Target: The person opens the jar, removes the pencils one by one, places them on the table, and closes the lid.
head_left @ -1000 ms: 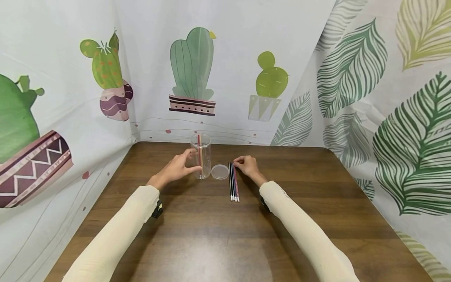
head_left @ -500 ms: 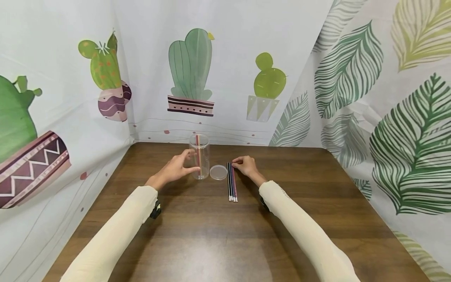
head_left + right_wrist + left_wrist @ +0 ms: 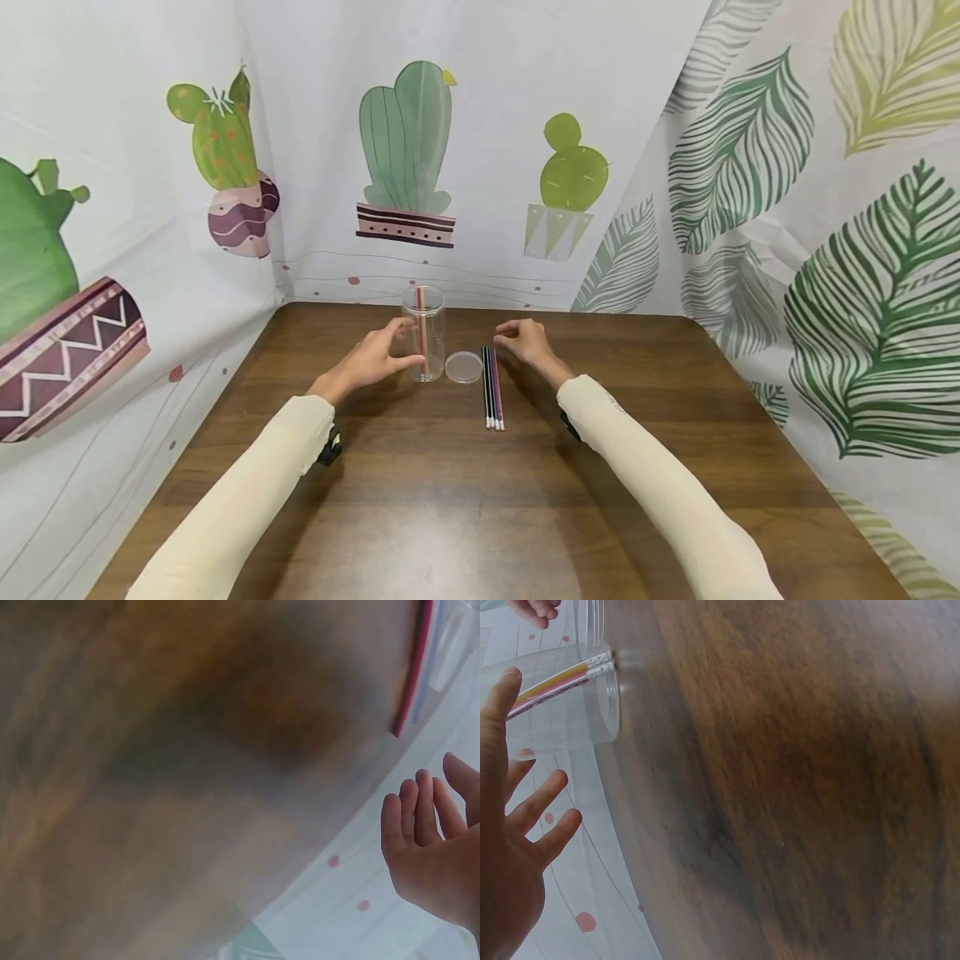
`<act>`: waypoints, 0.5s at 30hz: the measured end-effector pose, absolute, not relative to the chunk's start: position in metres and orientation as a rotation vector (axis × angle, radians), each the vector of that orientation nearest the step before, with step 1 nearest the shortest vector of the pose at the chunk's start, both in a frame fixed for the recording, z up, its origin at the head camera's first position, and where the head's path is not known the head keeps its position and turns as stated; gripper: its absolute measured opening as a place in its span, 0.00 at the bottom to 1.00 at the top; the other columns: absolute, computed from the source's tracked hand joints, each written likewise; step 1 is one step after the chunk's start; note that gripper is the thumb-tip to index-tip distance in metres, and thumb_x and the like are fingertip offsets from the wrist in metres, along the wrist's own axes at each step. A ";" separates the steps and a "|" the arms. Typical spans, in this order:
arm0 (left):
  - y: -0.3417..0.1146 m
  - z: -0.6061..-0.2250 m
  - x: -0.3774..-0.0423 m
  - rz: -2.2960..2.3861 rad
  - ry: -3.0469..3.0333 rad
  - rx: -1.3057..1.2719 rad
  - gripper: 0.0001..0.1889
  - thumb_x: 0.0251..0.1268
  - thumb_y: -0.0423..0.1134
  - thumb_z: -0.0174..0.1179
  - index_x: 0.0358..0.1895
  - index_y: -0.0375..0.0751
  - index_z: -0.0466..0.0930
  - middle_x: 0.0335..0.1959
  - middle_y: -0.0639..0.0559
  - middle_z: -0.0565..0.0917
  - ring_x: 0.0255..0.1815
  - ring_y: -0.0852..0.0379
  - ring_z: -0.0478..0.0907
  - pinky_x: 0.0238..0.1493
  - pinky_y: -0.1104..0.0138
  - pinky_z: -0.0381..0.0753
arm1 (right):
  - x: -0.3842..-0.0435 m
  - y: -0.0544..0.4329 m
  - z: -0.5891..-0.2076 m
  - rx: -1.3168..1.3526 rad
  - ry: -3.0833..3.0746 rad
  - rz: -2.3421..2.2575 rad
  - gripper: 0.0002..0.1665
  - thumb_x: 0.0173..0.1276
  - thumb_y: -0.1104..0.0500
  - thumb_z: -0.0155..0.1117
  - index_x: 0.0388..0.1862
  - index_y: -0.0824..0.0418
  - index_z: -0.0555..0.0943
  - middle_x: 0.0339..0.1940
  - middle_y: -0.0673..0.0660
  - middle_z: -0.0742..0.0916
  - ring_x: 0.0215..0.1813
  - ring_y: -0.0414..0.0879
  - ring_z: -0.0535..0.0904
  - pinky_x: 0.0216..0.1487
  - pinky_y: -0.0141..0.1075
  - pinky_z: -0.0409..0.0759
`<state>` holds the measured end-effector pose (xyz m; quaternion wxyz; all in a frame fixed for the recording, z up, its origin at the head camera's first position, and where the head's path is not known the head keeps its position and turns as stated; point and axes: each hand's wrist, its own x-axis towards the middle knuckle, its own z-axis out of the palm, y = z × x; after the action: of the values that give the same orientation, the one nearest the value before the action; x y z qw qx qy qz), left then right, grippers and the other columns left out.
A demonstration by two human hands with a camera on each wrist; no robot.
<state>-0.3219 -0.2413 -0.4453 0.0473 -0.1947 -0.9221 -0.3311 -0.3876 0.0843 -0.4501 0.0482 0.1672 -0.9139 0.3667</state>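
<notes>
A clear cylindrical jar [image 3: 437, 343] stands upright on the table with a red and a yellow pencil [image 3: 422, 333] inside. My left hand [image 3: 378, 354] is at the jar's left side, thumb and fingers spread around it. In the left wrist view the pencils' [image 3: 564, 684] eraser ends are at the jar's base. Right of the jar, several pencils [image 3: 492, 392] lie in a row, erasers toward me. Over their far ends, my right hand [image 3: 525, 340] has bent fingers and holds nothing. The right wrist view shows this hand [image 3: 431, 844] apart from the red pencil [image 3: 414, 671].
A round clear lid [image 3: 463, 367] lies flat between the jar and the pencil row. The brown wooden table [image 3: 450, 500] ends close behind the jar, where a printed cloth [image 3: 495, 167] hangs. Dark wrist devices sit under both cream sleeves [image 3: 247, 492].
My right hand has lifted off the far end of the pencil row and is slightly higher. The left hand stays beside the jar.
</notes>
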 end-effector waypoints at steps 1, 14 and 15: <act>-0.241 -0.445 -0.322 -1.010 -2.814 -0.593 0.42 0.66 0.58 0.71 0.75 0.44 0.62 0.68 0.39 0.78 0.68 0.36 0.76 0.65 0.37 0.73 | -0.388 0.084 -0.447 0.524 -2.782 1.119 0.15 0.72 0.60 0.72 0.54 0.66 0.88 0.47 0.60 0.92 0.52 0.54 0.89 0.59 0.43 0.83; -0.241 -0.445 -0.323 -0.995 -2.816 -0.591 0.41 0.66 0.57 0.71 0.75 0.44 0.63 0.67 0.38 0.79 0.68 0.36 0.76 0.64 0.38 0.75 | -0.386 0.069 -0.398 0.737 -2.685 1.121 0.16 0.73 0.59 0.71 0.55 0.67 0.87 0.48 0.62 0.91 0.50 0.55 0.89 0.54 0.44 0.86; -0.241 -0.445 -0.323 -0.995 -2.814 -0.591 0.41 0.66 0.56 0.71 0.74 0.44 0.63 0.67 0.38 0.79 0.67 0.36 0.76 0.64 0.38 0.75 | -0.386 0.068 -0.394 0.738 -2.689 1.121 0.17 0.74 0.59 0.71 0.55 0.67 0.87 0.48 0.62 0.91 0.50 0.54 0.89 0.54 0.43 0.85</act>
<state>-0.3229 -0.2411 -0.4455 0.0492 -0.1941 -0.9237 -0.3266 -0.3858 0.0682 -0.3943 0.0680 0.2451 -0.8927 0.3721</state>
